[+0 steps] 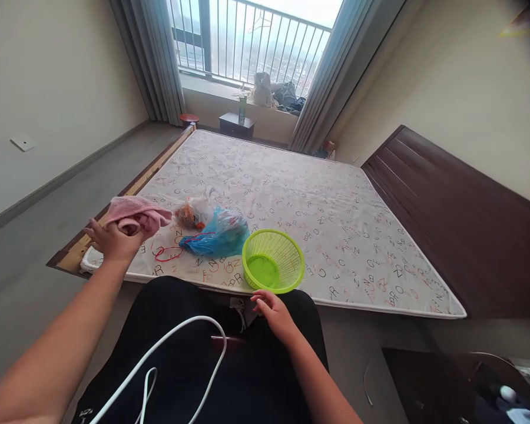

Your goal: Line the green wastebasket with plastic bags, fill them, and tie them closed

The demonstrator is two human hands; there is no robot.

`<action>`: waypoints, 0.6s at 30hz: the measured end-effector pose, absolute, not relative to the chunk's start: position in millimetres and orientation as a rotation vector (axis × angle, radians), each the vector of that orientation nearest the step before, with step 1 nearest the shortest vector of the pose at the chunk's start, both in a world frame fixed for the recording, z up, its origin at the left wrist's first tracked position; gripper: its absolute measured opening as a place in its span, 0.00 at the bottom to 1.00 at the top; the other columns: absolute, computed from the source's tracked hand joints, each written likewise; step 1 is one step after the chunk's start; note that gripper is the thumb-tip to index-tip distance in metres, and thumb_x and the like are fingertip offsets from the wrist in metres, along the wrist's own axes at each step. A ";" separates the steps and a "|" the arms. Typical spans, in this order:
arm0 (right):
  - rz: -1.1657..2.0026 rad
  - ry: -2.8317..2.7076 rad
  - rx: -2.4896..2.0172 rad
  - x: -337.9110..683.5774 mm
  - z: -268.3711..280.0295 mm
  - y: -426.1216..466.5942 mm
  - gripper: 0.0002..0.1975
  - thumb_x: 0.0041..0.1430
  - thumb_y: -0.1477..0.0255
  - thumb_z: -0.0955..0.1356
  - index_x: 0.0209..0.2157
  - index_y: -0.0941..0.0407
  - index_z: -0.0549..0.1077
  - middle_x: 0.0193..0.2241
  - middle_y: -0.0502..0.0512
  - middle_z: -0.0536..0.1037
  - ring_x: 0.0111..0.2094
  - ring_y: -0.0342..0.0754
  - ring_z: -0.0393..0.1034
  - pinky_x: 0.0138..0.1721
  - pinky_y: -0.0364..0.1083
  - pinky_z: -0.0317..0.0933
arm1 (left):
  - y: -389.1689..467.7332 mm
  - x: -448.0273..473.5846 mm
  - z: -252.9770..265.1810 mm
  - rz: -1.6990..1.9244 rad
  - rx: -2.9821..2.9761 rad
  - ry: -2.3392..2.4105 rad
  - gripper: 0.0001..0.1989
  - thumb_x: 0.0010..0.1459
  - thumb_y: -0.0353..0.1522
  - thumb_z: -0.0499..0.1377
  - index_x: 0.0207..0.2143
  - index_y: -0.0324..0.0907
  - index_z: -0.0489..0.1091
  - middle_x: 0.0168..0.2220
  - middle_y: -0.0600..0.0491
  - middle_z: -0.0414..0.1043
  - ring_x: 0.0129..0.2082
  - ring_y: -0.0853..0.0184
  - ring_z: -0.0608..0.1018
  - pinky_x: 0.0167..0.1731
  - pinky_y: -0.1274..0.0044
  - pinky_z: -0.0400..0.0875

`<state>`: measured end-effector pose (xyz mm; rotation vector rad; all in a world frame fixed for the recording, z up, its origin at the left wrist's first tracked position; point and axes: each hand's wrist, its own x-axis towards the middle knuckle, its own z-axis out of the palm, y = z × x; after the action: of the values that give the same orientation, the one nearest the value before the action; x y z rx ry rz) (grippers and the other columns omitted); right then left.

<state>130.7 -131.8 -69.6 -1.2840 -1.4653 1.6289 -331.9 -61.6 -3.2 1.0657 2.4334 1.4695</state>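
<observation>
My left hand (pixel 120 240) is closed around a bunched pink towel (pixel 135 212), held over the mattress's left front corner. Near the front rim of a lime-green plastic basket (pixel 274 265), my right hand (pixel 269 312) hovers with fingers loosely bent and apart, holding nothing visible; whether a fingertip touches the rim I cannot tell. The basket is tilted, and nothing shows inside it. Left of it lies a blue plastic bag (pixel 218 235) with a red drawstring (pixel 168 253). Behind that bag is a white plastic bag (pixel 198 209) with orange-brown contents.
The letter-printed mattress (pixel 327 206) lies on a bed with a dark wooden headboard (pixel 459 218). A white cable (pixel 168 335) loops across my lap. Toward the window stand a small dark nightstand (pixel 237 125) and a red stool (pixel 188 118). A dark low surface (pixel 419 383) is at lower right.
</observation>
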 end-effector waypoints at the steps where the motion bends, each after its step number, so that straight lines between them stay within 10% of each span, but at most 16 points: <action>1: 1.616 -1.504 -1.310 133.0 -76.5 -139.0 0.16 0.63 0.62 0.67 0.49 0.54 0.76 0.43 0.57 0.81 0.35 0.49 0.77 0.40 0.49 0.71 | -56.4 -328.8 -12.1 1.359 1.099 2.578 0.38 0.48 0.38 0.73 0.57 0.33 0.61 0.71 0.40 0.48 0.70 0.36 0.47 0.62 0.38 0.35; 4: 1.566 -1.645 -1.377 133.5 -91.6 -151.0 0.17 0.63 0.66 0.67 0.52 0.55 0.75 0.42 0.57 0.81 0.35 0.49 0.76 0.42 0.50 0.70 | -40.8 -302.6 -51.8 0.859 1.418 2.710 0.43 0.59 0.38 0.65 0.69 0.33 0.49 0.74 0.32 0.36 0.72 0.35 0.41 0.63 0.40 0.41; 9: 1.517 -1.684 -1.398 124.5 -103.6 -142.2 0.17 0.63 0.70 0.65 0.52 0.56 0.75 0.42 0.57 0.81 0.38 0.50 0.77 0.44 0.49 0.69 | -16.2 -262.1 -117.5 0.272 1.674 2.214 0.44 0.59 0.35 0.62 0.73 0.37 0.47 0.66 0.35 0.62 0.70 0.42 0.57 0.65 0.49 0.53; 14: 1.573 -1.762 -1.342 122.4 -112.0 -133.9 0.14 0.64 0.71 0.64 0.48 0.56 0.76 0.38 0.54 0.81 0.33 0.47 0.75 0.39 0.46 0.67 | -17.7 -240.8 -143.8 0.169 1.543 1.944 0.25 0.60 0.38 0.59 0.55 0.33 0.73 0.36 0.45 0.80 0.40 0.56 0.82 0.44 0.71 0.74; 18: 1.628 -1.695 -1.325 122.4 -114.4 -133.6 0.13 0.64 0.72 0.64 0.46 0.57 0.75 0.37 0.54 0.80 0.32 0.45 0.74 0.39 0.45 0.66 | -33.7 -224.0 -149.3 0.217 1.609 2.094 0.15 0.61 0.34 0.57 0.44 0.36 0.78 0.53 0.38 0.75 0.58 0.50 0.74 0.58 0.65 0.65</action>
<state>122.4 -133.6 -114.4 -1.3248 -1.6952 1.6280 -224.0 -33.7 -149.3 1.6091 2.0937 0.2167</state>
